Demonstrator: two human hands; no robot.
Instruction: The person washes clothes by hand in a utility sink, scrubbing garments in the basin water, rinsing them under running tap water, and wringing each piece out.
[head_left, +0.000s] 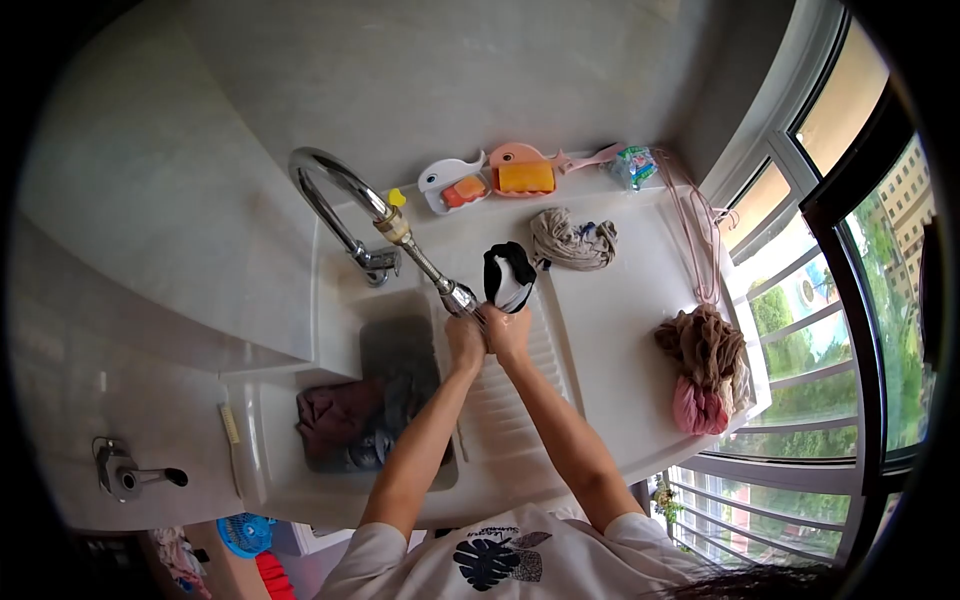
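Note:
Beneath the spray head of the faucet (462, 298), my two hands are close together over the ribbed washboard (535, 385). My right hand (508, 332) is closed on a black and white cloth (510, 278), which sticks up beyond the fingers; its exact kind is unclear. My left hand (465, 342) is closed against the right one, directly under the water outlet, and what is in its fingers is hidden. Left of the washboard, the sink basin (448, 470) holds water with dark clothes and a maroon garment (340, 418) in it.
A wrung beige cloth (575, 240) lies on the counter, with brown (703, 345) and pink cloths (700, 405) at its right edge. Along the back stand a white soap dish (436, 180), a pink soap dish (515, 153) and a plastic packet (636, 166). Pink hangers (700, 250) lie right.

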